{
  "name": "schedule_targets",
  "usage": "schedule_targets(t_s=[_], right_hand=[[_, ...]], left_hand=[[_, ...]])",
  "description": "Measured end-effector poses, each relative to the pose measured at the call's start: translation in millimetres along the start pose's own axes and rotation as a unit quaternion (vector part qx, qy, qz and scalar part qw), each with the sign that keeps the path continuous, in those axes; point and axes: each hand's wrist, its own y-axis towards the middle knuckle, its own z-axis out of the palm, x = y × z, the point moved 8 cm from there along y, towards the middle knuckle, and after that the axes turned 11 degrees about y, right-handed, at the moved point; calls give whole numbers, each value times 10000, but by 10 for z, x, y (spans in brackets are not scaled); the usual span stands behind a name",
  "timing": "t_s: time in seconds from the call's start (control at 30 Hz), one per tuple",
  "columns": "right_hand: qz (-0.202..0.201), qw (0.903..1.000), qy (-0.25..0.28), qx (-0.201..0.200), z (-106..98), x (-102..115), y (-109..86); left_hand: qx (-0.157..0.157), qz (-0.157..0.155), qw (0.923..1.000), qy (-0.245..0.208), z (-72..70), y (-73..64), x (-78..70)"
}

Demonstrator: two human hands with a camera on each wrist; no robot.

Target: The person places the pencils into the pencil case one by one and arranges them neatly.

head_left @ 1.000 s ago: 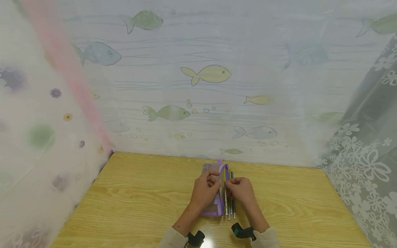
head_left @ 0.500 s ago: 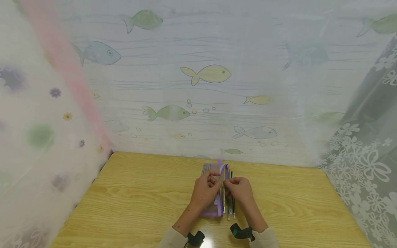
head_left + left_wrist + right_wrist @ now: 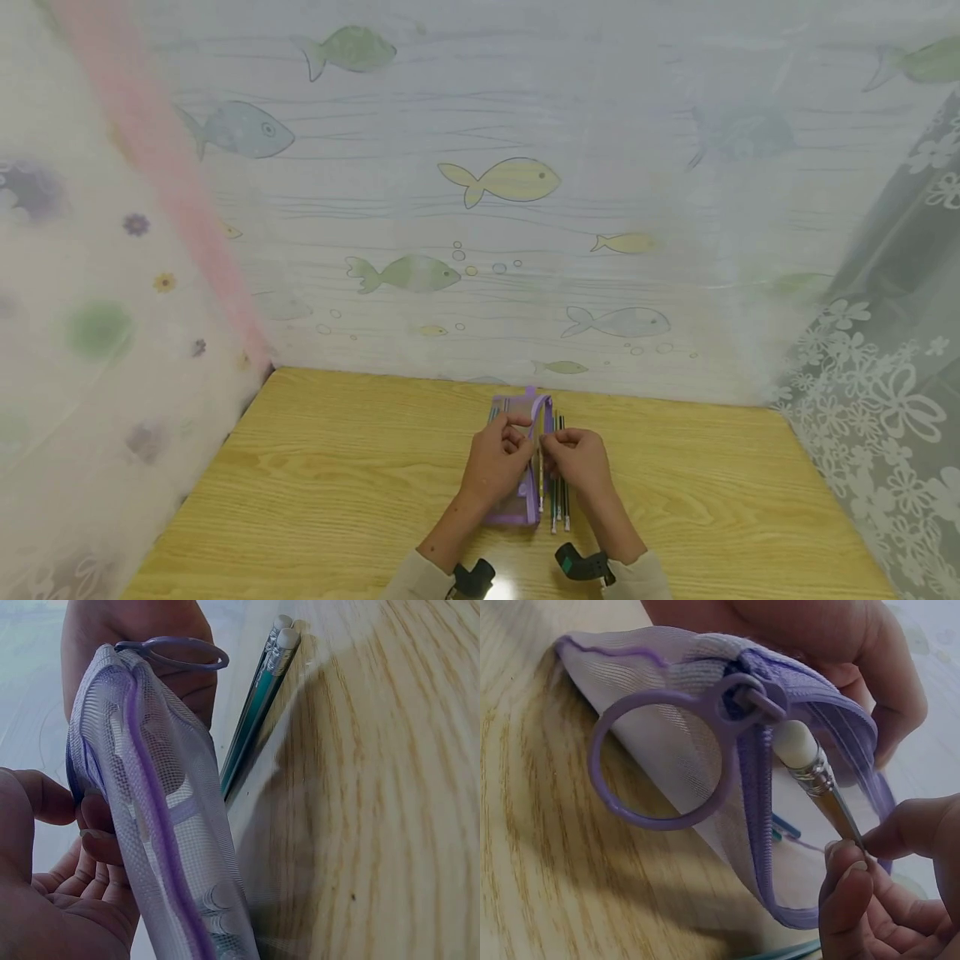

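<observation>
A purple-trimmed mesh pencil pouch (image 3: 513, 510) lies on the table with its zipper open on the right side. My left hand (image 3: 491, 462) pinches the opening's left edge between thumb and fingers. My right hand (image 3: 585, 460) pinches a yellowish-brown pencil (image 3: 836, 814) by thumb and fingertips. Its white eraser end stands in the zipper opening, just behind the ring-shaped zipper pull (image 3: 604, 776). The pencil's far part is hidden by the hands. White-ended pencils (image 3: 214, 907) show through the mesh in the left wrist view.
Several dark and green pencils (image 3: 566, 512) lie side by side on the wooden table (image 3: 337, 483), right of the pouch and partly under my right hand. A fish-patterned curtain (image 3: 420, 208) hangs behind the table's back edge.
My right hand has shifted slightly left, carrying the pencil from alongside the pouch into its opening. The left hand keeps its place on the edge.
</observation>
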Motion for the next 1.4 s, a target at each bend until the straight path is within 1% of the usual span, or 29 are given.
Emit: schedule_targets(t_s=[0.4, 0.53, 0.63, 0.8, 0.87, 1.1, 1.17, 1.4], right_hand=[[72, 9999, 59, 64, 17, 7, 15], [-32, 9999, 145, 55, 50, 17, -5], [-173, 9997, 108, 119, 73, 27, -15], [-137, 9997, -108, 174, 81, -10, -7], [-84, 9996, -223, 145, 78, -14, -8], [-115, 9987, -498, 61, 70, 5, -24], [-148, 9984, -551, 35, 59, -3, -17], [-427, 9937, -1031, -94, -18, 9, 5]], left_hand=[[22, 105, 9999, -130, 6, 9, -4], [43, 85, 9999, -126, 10, 12, -4], [33, 84, 9999, -121, 10, 15, -6], [33, 66, 9999, -92, 14, 15, -3], [37, 67, 9999, -82, 15, 15, -3], [59, 40, 10000, -25, 9, 4, -7], [49, 34, 10000, -21, 6, 1, -6], [-17, 16, 10000, 24, 3, 3, 4]])
